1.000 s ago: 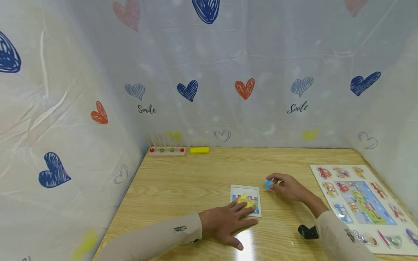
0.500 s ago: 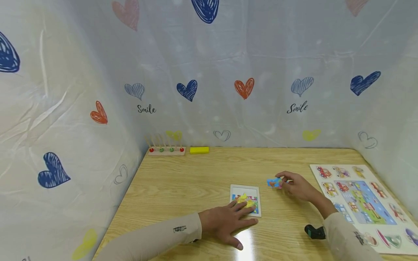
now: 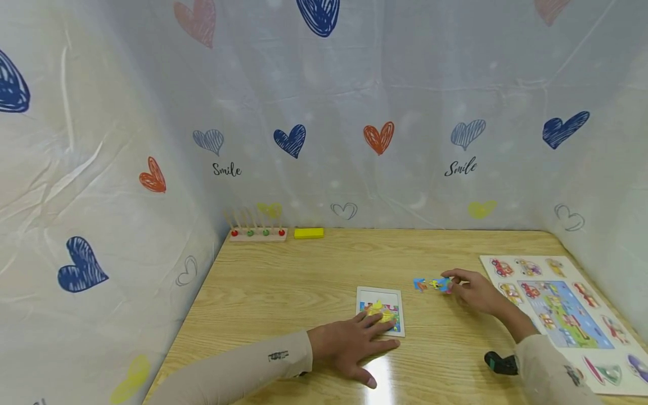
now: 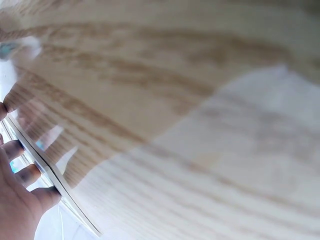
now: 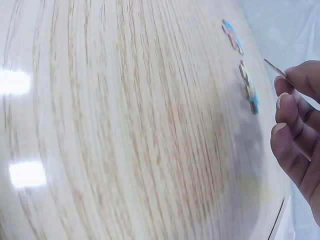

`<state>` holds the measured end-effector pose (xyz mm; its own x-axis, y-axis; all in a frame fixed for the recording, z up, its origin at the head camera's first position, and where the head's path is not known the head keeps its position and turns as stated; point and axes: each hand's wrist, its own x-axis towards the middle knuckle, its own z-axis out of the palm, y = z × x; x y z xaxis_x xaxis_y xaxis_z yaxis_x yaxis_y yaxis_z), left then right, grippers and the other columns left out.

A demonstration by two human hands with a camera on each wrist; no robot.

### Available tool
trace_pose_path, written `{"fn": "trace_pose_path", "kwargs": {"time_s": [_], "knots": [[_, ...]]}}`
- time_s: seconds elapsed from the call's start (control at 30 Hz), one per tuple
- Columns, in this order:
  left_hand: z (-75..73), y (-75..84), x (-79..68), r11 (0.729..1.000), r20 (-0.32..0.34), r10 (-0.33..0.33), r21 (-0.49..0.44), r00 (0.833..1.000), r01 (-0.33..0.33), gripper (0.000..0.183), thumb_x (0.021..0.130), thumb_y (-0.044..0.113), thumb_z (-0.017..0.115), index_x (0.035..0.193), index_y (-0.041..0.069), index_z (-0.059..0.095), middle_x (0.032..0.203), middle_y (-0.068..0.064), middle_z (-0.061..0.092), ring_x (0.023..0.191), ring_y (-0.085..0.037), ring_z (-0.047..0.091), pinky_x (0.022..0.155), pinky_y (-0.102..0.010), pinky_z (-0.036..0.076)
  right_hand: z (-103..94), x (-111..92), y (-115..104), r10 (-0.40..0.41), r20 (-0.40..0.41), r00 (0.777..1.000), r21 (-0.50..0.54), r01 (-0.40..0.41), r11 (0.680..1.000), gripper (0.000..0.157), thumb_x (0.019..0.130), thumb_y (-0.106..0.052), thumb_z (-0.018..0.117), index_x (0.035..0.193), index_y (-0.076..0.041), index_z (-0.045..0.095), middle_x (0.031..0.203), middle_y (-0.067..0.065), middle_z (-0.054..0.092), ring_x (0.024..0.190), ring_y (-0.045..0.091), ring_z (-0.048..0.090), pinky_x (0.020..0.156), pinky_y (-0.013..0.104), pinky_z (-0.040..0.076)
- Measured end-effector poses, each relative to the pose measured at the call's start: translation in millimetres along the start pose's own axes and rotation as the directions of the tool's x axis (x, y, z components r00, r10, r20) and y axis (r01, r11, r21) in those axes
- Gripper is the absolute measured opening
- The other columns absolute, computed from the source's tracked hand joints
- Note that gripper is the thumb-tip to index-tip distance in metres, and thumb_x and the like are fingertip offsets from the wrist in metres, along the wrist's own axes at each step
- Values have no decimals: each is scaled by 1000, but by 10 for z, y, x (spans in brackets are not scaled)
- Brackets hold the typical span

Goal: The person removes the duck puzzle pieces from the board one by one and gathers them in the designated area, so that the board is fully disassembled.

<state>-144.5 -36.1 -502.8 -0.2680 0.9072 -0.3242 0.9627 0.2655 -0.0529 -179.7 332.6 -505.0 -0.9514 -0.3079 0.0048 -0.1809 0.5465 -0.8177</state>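
My left hand (image 3: 356, 346) rests with spread fingers over the lower part of a small white-framed jigsaw puzzle (image 3: 379, 295), covering some of its yellow picture. The frame's edge and several fingertips also show in the left wrist view. To the right of the frame, my right hand (image 3: 473, 292) pinches a thin blue jigsaw piece (image 5: 276, 69) between thumb and finger, seen edge-on in the right wrist view. Two loose pieces lie in a row on the table beside it: a blue one with an orange mark (image 3: 420, 284) and a blue-and-yellow one (image 5: 248, 87).
A large picture puzzle board (image 3: 567, 315) lies at the right, partly behind the right forearm. At the back left stand a wooden peg rack (image 3: 259, 235) with red and green beads and a yellow block (image 3: 309, 233). Patterned curtains surround the table (image 3: 283, 275).
My right hand has moved rightward in steps, leaving two jigsaw pieces on the table while still holding one. My left hand has stayed on the framed puzzle.
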Motion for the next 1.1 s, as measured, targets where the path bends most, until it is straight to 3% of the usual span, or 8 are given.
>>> {"fn": "trace_pose_path", "kwargs": {"time_s": [0.47,0.87,1.1], "knots": [[1,-3,-4,1000,3,-5,-2,1000,5,85,94,79,26,162,35,1,171,1,-5,158,-27,2,126,-44,14,-121,-105,139,20,-80,997,-91,-27,996,33,103,-5,54,132,11,54,90,14,60,54,12,49,48,28,44],[11,10,-7,1000,-22,-2,15,1000,2,85,94,79,25,163,34,3,171,-1,-2,157,-28,5,126,-45,15,-113,-71,228,75,-116,990,-243,-101,965,30,99,-4,59,127,7,59,92,11,68,59,10,55,53,26,46],[27,11,1,1000,-26,1,13,1000,-1,85,94,79,27,163,33,3,171,-2,-3,157,-29,4,126,-46,13,-125,-63,204,76,-138,988,-332,-118,936,31,96,-9,66,124,5,63,95,13,68,72,13,53,61,30,43]]}}
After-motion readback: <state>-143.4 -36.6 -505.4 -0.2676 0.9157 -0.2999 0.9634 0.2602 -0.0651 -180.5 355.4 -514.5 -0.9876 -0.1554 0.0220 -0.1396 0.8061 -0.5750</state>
